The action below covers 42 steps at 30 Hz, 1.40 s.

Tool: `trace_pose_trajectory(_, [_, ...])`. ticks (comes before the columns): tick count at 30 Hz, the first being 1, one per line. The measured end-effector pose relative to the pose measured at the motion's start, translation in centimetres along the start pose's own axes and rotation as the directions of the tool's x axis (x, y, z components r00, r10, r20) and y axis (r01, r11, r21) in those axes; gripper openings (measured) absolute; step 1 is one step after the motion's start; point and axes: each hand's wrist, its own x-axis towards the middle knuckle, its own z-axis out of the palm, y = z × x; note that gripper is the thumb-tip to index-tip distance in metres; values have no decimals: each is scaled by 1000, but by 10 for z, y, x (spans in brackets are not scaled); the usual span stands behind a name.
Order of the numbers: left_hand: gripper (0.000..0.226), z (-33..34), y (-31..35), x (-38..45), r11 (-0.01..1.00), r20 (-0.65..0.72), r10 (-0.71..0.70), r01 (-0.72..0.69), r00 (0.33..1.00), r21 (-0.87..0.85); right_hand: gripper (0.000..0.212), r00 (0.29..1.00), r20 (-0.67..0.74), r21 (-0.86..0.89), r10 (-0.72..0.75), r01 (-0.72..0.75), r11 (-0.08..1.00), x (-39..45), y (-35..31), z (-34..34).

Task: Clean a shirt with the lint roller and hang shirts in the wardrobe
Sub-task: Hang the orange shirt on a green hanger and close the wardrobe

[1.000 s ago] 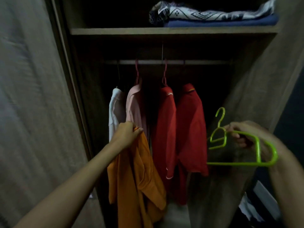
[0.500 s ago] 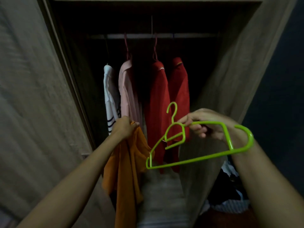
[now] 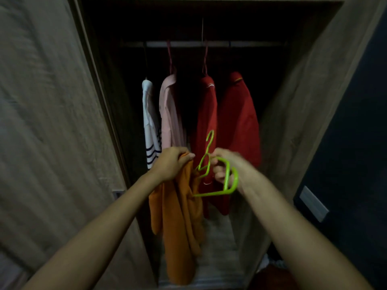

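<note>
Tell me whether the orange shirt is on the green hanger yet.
Not yet. The orange shirt hangs bunched from the left hand; the green hanger, bare, is in the right hand beside it.

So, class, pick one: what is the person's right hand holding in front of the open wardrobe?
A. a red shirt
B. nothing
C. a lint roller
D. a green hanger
D: the right hand has its grip curled round a bright green hanger, while the left hand holds up the orange shirt.
</note>
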Motion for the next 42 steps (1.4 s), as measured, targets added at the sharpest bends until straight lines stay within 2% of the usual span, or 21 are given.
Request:
trace_pose_trajectory(3, [31,-9,16,-7,997,-16,57,-58,998,-41,23,981,117,152,155,-172,973,16,22,4])
trace_pose_trajectory(5, [30,-17,21,-13,996,-37,70,-72,997,-52,18,973,140,299,183,-217,929,18,24,6])
trace_pose_trajectory(8, [28,-33,21,-21,996,-54,60,-63,997,-64,10,983,57,558,172,-174,812,15,19,12])
trace_pose_trajectory(10, [28,-39,16,-27,997,-52,48,-51,997,-63,7,990,-9,658,140,-100,746,13,15,16])
trace_pose_trajectory(14, [29,-47,0,-39,1000,-97,0,0,995,6,32,986,-124,729,110,15,685,17,9,14])
trace_pose_trajectory(18, [26,-54,-4,-48,997,-134,-13,24,991,77,38,971,-220,706,95,92,702,15,10,12])
trace_pose_trajectory(22, [21,-54,9,-49,990,-179,66,-43,982,132,18,966,-259,567,17,138,812,14,19,28])
trace_pose_trajectory(24, [23,-55,18,-42,992,-249,94,-69,964,107,20,969,-242,491,-40,158,857,10,23,41])
trace_pose_trajectory(26, [30,-55,27,-31,994,-280,90,-70,956,81,26,984,-163,439,-68,134,888,2,24,53])
trace_pose_trajectory(30, [41,-61,41,-21,1000,-112,-20,19,993,-15,23,989,-60,402,-137,150,903,-12,10,54])
trace_pose_trajectory(36, [35,-83,12,-56,999,128,-26,20,991,44,11,969,-184,458,-167,235,857,-12,-9,21])
trace_pose_trajectory(38, [32,-75,11,-59,997,112,8,-17,994,76,13,961,-212,443,-177,256,859,-10,-10,16])
trace_pose_trajectory(42, [20,-49,11,-53,989,-46,116,-112,992,96,16,962,-204,370,-184,249,895,-6,-3,26])
